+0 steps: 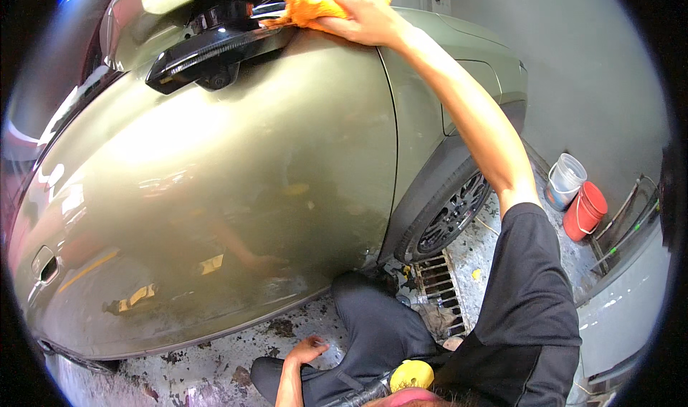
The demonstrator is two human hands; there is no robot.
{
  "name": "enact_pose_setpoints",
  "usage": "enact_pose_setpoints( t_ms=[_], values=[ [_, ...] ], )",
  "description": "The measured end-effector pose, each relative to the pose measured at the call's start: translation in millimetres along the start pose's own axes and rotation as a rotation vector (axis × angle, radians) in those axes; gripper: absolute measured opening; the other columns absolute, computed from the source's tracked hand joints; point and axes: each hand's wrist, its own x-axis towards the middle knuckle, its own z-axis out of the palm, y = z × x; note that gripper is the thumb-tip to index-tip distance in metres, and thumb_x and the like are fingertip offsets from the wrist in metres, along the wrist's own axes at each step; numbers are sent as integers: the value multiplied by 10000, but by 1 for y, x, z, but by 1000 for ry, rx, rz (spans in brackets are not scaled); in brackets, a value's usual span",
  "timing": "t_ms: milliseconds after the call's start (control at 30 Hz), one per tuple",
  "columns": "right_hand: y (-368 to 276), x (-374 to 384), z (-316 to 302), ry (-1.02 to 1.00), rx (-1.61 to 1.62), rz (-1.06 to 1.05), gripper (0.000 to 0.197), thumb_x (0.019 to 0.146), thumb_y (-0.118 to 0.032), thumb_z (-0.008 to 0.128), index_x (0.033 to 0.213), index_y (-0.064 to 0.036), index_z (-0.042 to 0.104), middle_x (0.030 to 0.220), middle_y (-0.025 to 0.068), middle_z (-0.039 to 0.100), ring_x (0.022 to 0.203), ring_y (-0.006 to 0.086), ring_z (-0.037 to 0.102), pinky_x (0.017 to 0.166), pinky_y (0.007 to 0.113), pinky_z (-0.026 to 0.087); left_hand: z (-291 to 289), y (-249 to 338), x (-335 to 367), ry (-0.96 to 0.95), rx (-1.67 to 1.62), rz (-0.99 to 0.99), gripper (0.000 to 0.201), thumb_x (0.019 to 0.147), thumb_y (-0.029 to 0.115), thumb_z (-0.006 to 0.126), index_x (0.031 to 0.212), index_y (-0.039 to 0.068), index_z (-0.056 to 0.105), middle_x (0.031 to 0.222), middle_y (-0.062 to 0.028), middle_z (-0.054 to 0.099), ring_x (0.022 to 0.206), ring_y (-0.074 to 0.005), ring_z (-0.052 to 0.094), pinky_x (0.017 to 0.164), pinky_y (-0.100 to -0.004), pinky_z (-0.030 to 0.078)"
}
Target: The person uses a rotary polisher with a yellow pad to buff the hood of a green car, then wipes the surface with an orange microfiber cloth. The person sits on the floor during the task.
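My right hand (362,12) is raised to the top of the view and presses an orange cloth (308,2) against the olive-green car (236,163), right beside the black side mirror (208,52). The fingers are closed over the cloth. My left hand (309,349) is low, near my bent knee in dark trousers (373,328), fingers apart and holding nothing, close to the wet floor. The car door fills the left and middle of the view and reflects my figure.
The front wheel (451,213) sits to the right of the door, with a floor drain grate (437,285) below it. A clear bucket (567,177) and a red bucket (585,210) stand by the right wall. A yellow object (411,375) lies near my lap.
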Motion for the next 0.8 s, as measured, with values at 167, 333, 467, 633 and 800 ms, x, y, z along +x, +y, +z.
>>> enact_pose_setpoints(
  t_ms=[167, 333, 467, 633, 800],
  values=[
    [-22, 35, -25, -10, 452, -197, 376, 872, -269, 792, 1227, -146, 770, 1241, 131, 728, 1173, 368, 682, 1048, 461, 530, 0, -22, 4, -20, -23, -12, 756, 931, 562, 815, 1428, 11, 671, 1264, -177, 786, 1147, -280, 752, 1009, -398, 574],
    [47, -32, -28, -61, -67, -103, 556, 899, -240, 773, 1419, -66, 680, 1468, 222, 646, 1314, 407, 638, 1161, 468, 491, 5, -23, 13, 29, 43, 23, 783, 906, 602, 817, 1427, 33, 685, 1283, -183, 778, 1180, -299, 743, 1025, -406, 569],
    [23, -4, 6, 202, 175, -93, 504, 884, -222, 777, 1362, -76, 711, 1260, 197, 736, 1195, 411, 683, 1087, 472, 530, 4, -9, 8, 7, 28, 26, 789, 898, 600, 827, 1429, 35, 682, 1276, -187, 779, 1174, -291, 742, 1017, -401, 570],
    [-2, 60, 46, -179, 281, 126, 472, 906, -312, 763, 1301, -58, 725, 1209, 173, 745, 1139, 397, 684, 1019, 474, 535, -1, -6, 13, -39, 14, -6, 805, 894, 603, 832, 1442, 37, 667, 1269, -187, 780, 1166, -285, 745, 1002, -399, 575],
    [48, 22, 19, -65, 304, -206, 586, 972, -345, 763, 1486, -88, 648, 1539, 179, 607, 1493, 379, 491, 1268, 489, 353, -2, -16, 15, -20, 26, -12, 827, 895, 621, 822, 1448, 27, 663, 1287, -193, 775, 1182, -286, 742, 1013, -402, 573]
  ],
)
